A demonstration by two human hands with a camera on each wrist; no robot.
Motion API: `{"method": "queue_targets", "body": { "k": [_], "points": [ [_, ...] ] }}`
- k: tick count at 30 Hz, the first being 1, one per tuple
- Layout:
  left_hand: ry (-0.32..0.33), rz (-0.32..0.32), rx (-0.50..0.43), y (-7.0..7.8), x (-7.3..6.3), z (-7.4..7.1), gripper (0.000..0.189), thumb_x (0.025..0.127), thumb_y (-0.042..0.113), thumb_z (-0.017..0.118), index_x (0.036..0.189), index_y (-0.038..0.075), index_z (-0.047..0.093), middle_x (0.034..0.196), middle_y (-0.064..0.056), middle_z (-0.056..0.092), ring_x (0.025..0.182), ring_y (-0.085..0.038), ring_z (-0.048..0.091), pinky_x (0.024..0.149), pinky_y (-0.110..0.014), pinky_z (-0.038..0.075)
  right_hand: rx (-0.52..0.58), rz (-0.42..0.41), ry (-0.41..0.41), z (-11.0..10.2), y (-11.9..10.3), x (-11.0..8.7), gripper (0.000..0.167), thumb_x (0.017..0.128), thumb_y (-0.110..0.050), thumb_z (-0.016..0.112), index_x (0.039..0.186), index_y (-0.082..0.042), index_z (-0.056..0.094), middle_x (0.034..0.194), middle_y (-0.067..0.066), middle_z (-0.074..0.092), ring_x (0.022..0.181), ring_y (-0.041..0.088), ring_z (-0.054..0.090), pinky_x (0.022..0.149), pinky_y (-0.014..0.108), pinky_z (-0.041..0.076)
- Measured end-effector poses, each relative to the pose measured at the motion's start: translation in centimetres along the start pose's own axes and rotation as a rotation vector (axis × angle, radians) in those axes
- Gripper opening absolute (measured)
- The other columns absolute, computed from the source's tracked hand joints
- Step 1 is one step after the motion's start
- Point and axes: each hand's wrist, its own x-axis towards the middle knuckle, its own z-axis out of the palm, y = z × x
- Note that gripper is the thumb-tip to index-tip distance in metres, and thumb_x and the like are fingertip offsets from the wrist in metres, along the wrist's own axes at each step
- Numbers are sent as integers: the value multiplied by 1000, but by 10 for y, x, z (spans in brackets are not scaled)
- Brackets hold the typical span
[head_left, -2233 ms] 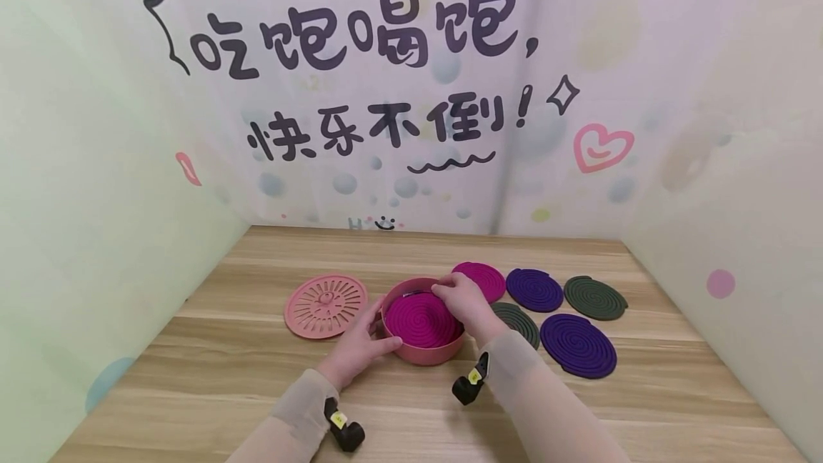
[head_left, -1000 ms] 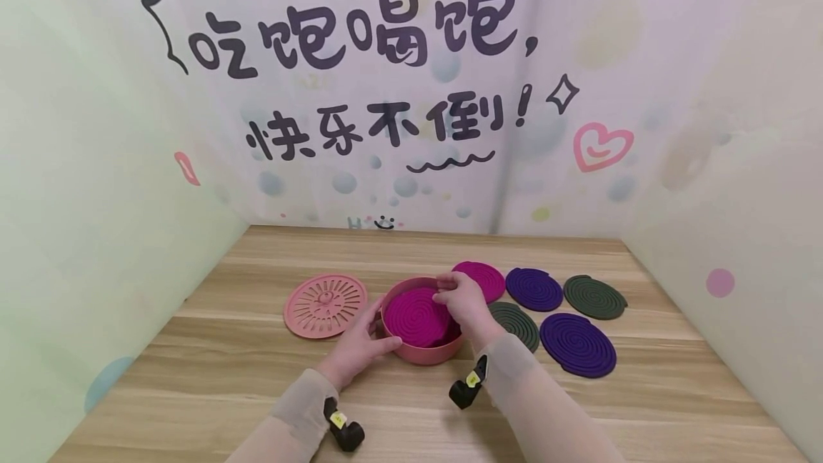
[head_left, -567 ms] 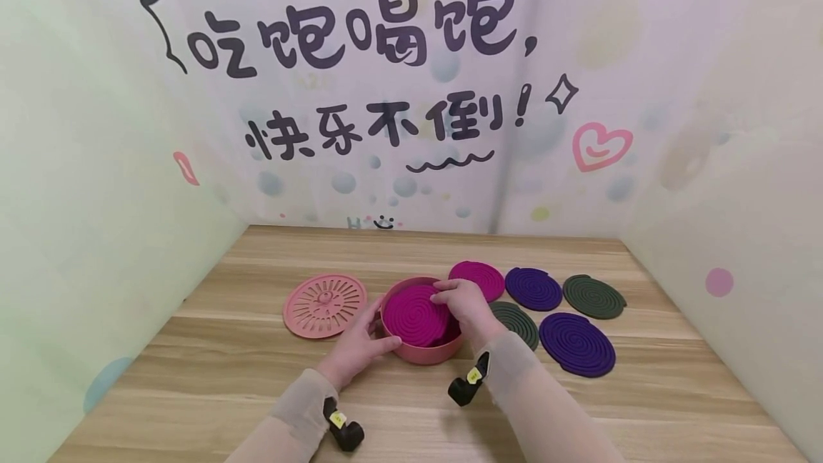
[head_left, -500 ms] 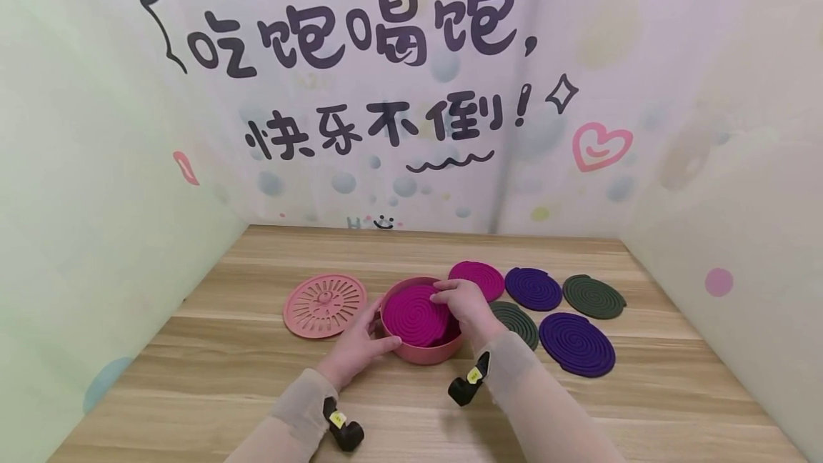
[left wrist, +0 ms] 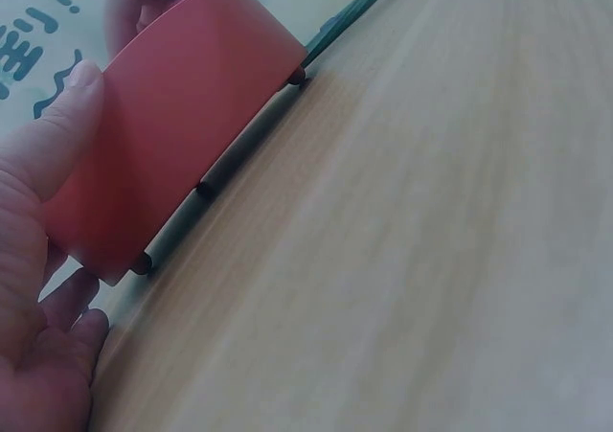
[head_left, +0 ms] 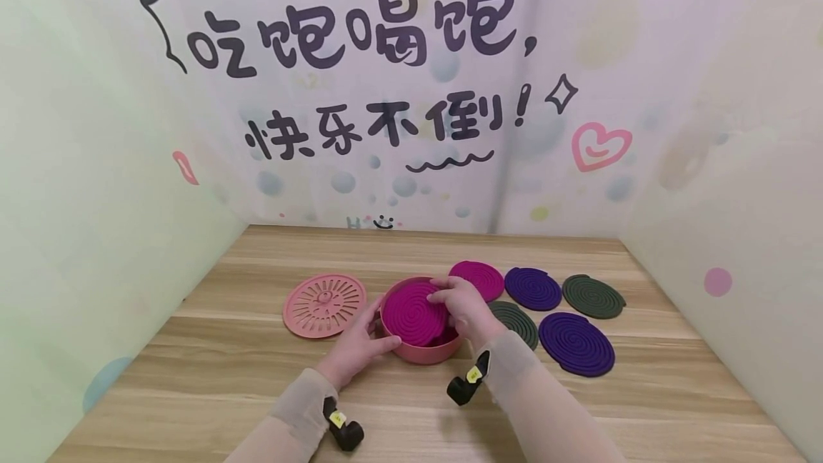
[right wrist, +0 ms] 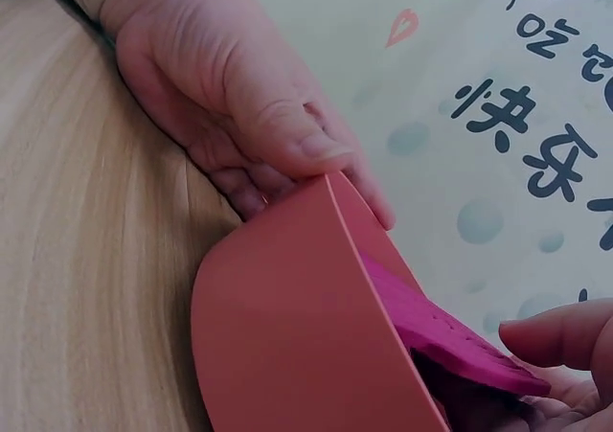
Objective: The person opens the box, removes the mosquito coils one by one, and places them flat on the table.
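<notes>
A round pink mosquito coil box (head_left: 424,356) with low walls stands on the table, on small dark feet visible in the left wrist view. My left hand (head_left: 356,349) grips its left side, thumb along the outer wall. Inside the box lies a magenta mosquito coil (head_left: 414,313), tilted with its right edge raised. My right hand (head_left: 468,309) pinches that edge between thumb and fingers. In the right wrist view the coil (right wrist: 460,346) slopes up out of the box past the rim. The box floor is mostly hidden beneath it.
A pink slotted lid (head_left: 324,306) lies left of the box. To the right lie another magenta coil (head_left: 481,281), two purple coils (head_left: 577,345) and two green coils (head_left: 594,297), one partly behind my right arm. A printed cloth backdrop (head_left: 386,91) rises behind the wooden table.
The magenta coil's right side has come up from lying flat in the box, and the coil has shifted slightly left with my right hand. My left hand has stayed on the box.
</notes>
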Motion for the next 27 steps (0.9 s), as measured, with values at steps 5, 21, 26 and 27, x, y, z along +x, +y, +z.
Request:
{"method": "queue_targets", "body": {
  "k": [5, 21, 26, 27],
  "points": [
    [1, 8, -5, 2, -1, 0, 88, 81, 23, 78, 153, 13, 26, 154, -12, 28, 140, -35, 30, 114, -49, 23, 29, 8, -15, 0, 1, 1, 49, 86, 5, 60, 134, -4, 54, 124, 17, 57, 81, 18, 57, 57, 22, 47],
    [13, -10, -2, -3, 2, 2, 89, 82, 21, 78, 152, 8, 25, 154, -14, 28, 139, -36, 29, 114, -49, 25, 165, -1, -10, -4, 2, 1, 46, 86, 8, 58, 131, 0, 55, 120, 18, 58, 80, 15, 63, 62, 26, 55],
    [22, -20, 4, -3, 2, 1, 90, 81, 22, 78, 152, 9, 25, 154, -15, 29, 139, -37, 29, 114, -50, 25, 237, 1, 8, -8, 1, 0, 47, 86, 8, 59, 131, -1, 55, 117, 15, 61, 81, 14, 65, 64, 26, 56],
    [24, -22, 3, -4, 2, 1, 90, 81, 22, 78, 153, 9, 25, 154, -15, 29, 139, -37, 29, 113, -50, 25, 251, 4, 6, -9, 1, 0, 48, 86, 7, 59, 132, -2, 54, 117, 14, 62, 82, 14, 65, 64, 27, 56]
  ]
}}
